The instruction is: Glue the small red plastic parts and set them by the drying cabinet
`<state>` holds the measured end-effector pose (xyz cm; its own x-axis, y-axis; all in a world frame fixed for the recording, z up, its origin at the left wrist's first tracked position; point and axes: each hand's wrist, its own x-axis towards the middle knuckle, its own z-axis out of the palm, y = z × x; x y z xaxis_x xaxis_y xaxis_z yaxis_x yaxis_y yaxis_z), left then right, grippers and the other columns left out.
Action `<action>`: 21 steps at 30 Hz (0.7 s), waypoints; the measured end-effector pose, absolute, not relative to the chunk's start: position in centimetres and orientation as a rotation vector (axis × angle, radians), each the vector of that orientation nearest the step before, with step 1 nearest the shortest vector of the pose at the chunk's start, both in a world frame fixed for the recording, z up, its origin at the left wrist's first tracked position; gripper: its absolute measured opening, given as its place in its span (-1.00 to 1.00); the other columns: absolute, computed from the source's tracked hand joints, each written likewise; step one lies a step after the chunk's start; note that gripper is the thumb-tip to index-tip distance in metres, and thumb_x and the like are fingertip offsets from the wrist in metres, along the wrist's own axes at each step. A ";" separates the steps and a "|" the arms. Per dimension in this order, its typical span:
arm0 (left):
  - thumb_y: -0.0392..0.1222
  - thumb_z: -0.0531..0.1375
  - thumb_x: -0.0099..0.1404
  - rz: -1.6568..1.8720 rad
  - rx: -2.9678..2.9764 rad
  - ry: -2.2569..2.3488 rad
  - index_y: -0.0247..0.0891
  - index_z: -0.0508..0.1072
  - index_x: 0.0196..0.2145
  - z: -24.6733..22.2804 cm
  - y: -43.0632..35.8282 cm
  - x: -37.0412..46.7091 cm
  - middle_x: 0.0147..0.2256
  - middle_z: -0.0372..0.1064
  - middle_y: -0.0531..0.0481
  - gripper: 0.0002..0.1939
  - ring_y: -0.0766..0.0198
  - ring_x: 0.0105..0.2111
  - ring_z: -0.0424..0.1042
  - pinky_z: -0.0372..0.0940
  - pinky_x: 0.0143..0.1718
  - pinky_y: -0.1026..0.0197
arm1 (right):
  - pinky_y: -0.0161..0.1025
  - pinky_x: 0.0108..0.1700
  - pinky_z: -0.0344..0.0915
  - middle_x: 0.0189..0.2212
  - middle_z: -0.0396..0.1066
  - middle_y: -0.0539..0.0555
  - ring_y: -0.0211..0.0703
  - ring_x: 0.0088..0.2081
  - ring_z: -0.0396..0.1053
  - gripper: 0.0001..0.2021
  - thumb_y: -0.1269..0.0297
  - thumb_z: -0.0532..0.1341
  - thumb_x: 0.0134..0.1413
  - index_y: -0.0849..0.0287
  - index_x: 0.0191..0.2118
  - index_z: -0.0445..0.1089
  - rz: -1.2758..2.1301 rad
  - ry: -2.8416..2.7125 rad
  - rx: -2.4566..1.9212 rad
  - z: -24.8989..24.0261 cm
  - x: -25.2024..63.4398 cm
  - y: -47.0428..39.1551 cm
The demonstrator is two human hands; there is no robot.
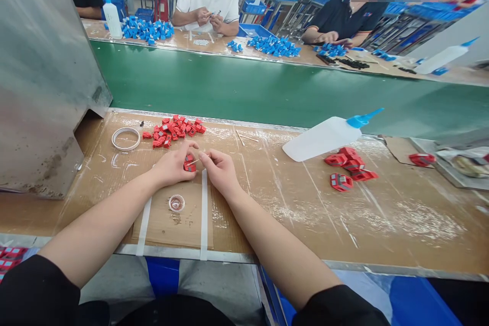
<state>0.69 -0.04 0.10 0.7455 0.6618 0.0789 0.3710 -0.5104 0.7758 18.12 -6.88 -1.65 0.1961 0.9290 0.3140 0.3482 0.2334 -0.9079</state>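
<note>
My left hand (176, 164) is closed around a small red toy car body (189, 164) with grey window areas. Between thumb and fingers, my right hand (218, 169) pinches a thin cotton swab (194, 162), whose far end meets the red piece. Just below the hands, a small clear cup (176, 203) with a little reddish-brown liquid stands on a taped cardboard sheet (191, 234). Beyond my left hand lies a pile of similar red car bodies (175, 130). Two loose sticks (248, 137) rest on the table to the right of the pile.
A roll of tape (126, 139) lies at left beside a metal housing (46, 76). To the right are a white squeeze bottle (324, 138), more red car bodies (351, 164) and a metal tray (454, 173). Across the green belt (214, 81), people handle blue parts.
</note>
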 end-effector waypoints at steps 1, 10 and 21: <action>-0.24 0.27 0.15 0.477 2.150 0.776 -0.10 0.13 0.15 0.1 0.0 0.7 -0.22 0.46 0.10 -0.35 0.20 -0.27 0.47 0.29 -0.18 0.17 | -0.28 -0.42 -0.02 -0.57 0.04 -0.07 -0.21 -0.49 0.03 -0.51 -0.07 0.19 0.29 0.17 -0.53 0.16 0.639 -1.365 -1.327 -1.6 18.1 -6.9; -0.23 0.29 0.13 0.470 2.131 0.771 -0.10 0.14 0.15 0.3 -0.1 0.7 -0.19 0.46 0.09 -0.34 0.19 -0.26 0.47 0.30 -0.17 0.16 | -0.28 -0.43 -0.03 -0.59 0.05 -0.07 -0.22 -0.50 0.02 -0.53 -0.05 0.17 0.28 0.18 -0.54 0.19 0.583 -1.383 -1.358 -1.3 18.1 -7.1; -0.23 0.28 0.13 0.467 2.133 0.780 -0.10 0.14 0.16 0.4 -0.2 0.6 -0.20 0.46 0.08 -0.33 0.20 -0.28 0.47 0.29 -0.22 0.18 | -0.25 -0.42 0.00 -0.58 0.10 -0.04 -0.18 -0.51 0.09 -0.47 -0.13 0.15 0.36 0.17 -0.51 0.25 0.510 -1.437 -1.332 -0.8 17.7 -7.4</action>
